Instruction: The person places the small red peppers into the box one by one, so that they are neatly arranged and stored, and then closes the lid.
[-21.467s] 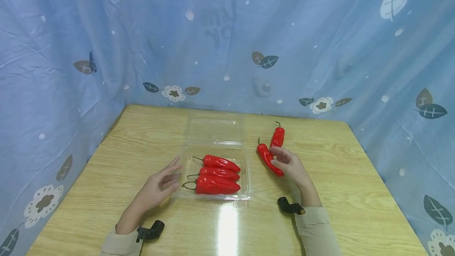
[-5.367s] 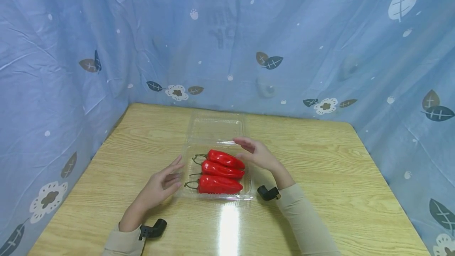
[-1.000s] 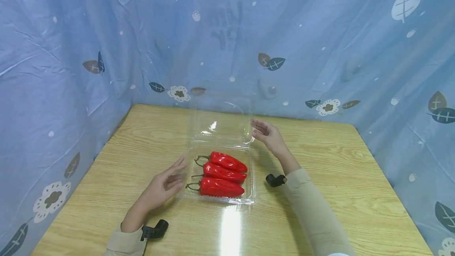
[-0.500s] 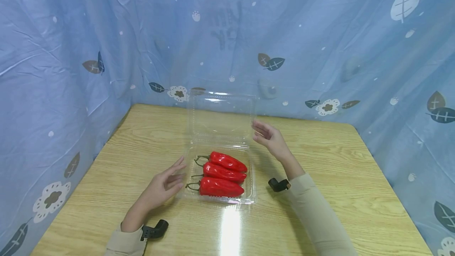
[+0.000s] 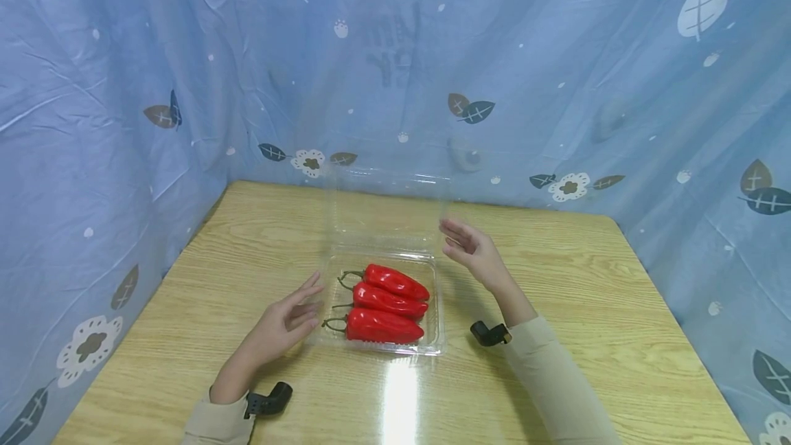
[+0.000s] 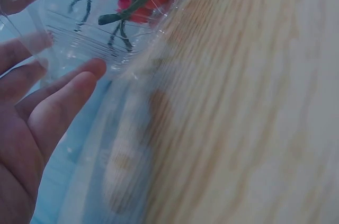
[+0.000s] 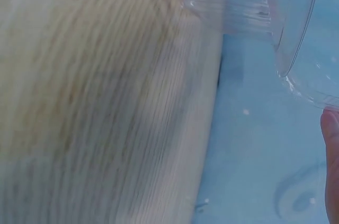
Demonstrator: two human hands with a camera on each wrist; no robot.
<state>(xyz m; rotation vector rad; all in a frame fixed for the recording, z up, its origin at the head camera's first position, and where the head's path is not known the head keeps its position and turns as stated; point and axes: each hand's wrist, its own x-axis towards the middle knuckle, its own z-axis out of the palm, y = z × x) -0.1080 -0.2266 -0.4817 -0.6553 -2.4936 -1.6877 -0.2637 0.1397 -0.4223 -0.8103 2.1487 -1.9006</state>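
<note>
Red peppers [image 5: 384, 326] with green stems lie side by side in the base of a clear plastic clamshell box [image 5: 435, 342]. Its hinged lid [image 5: 389, 215] is raised behind the base. My left hand [image 5: 279, 325] is at the box's left side, fingers extended; in the left wrist view the fingertips [image 6: 95, 68] meet the plastic wall near the stems. My right hand [image 5: 478, 256] is beside the lid's right edge, fingers loosely bent. In the right wrist view only one digit [image 7: 331, 128] shows, at the lid's rim [image 7: 296, 94]; the other fingers are out of that view.
The box stands on a wood-grain table [image 5: 556, 280]. A blue patterned curtain [image 5: 395, 74] hangs behind and along both sides. Black wrist mounts [image 5: 268, 400] sit on both forearms. Light glares on the table in front of the box.
Two peppers once on the table at right are gone from there. The lid, flat earlier, has been raised. Over the last second my right hand has lowered slightly toward me; the left stays put.
</note>
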